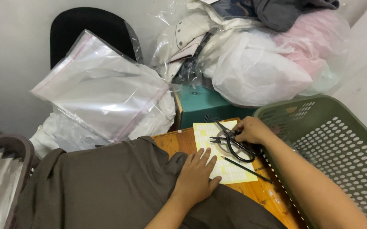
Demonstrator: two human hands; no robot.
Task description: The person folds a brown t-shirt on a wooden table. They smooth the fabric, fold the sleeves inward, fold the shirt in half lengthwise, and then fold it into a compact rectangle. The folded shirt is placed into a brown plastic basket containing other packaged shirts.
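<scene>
Scissors (233,144) gripped by right hand (251,129) could snag the sticker sheet (221,159) under flat, open left hand (196,178)

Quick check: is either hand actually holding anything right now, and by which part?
The right hand grips the black scissors at the handle loops, blades pointing away. The left hand holds nothing; it lies flat across the dark garment and label sheet.

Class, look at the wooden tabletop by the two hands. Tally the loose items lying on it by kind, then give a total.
Scissors: 1
Pencil: 1
Sticker sheet: 1
Roll of clear tape: 1
Brown garment: 1
Total: 5
</scene>
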